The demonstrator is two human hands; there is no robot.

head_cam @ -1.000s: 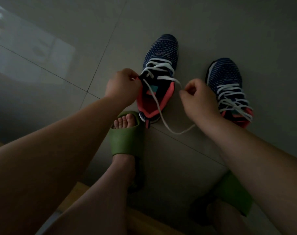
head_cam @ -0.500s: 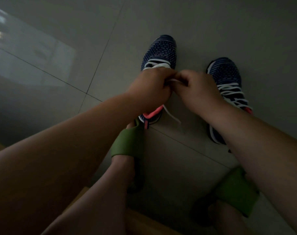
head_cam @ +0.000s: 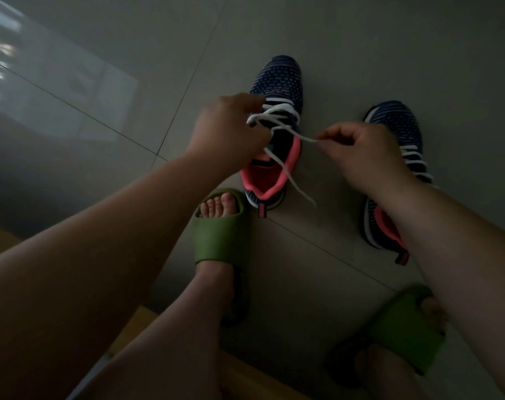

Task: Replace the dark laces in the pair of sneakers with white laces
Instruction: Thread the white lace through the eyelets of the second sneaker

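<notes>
Far left: pale shine on the grey floor tiles (head_cam: 72, 90), dim all over. Lower left: a strip of yellow wood (head_cam: 147, 321) behind a bare leg.

Next along: a foot in a green slipper (head_cam: 219, 235), toes poking out the front, flat on the floor just below the heel of a shoe.

Above that: left hand (head_cam: 231, 134), over the near side of the left sneaker (head_cam: 277, 131). Fingers curled together, pinching a loop of the white lace (head_cam: 274, 116) by the top holes. Fingertips mostly hidden behind the knuckles, so hard to tell just how many hold it.

Left sneaker: dark blue with little light dashes on the toe, pink inside, standing on the floor with toe pointing away. White lace already crossed over the front. One loose end hanging down across the pink opening and past the side of the shoe, almost to the floor.

From the top of that shoe, another bit of white lace stretched out to the right, pulled tight.

Right hand (head_cam: 363, 151): thumb and first finger squeezed together on the tip of that stretched bit, other fingers curled in. Held up between the two shoes.

Behind that hand and wrist: right sneaker (head_cam: 398, 125), same blue and pink, also on the floor, well apart from the first. White laces (head_cam: 415, 163) across its front, partly hidden by the arm.

Bottom right: second green slipper (head_cam: 398, 327) on the other foot, blurry.
</notes>
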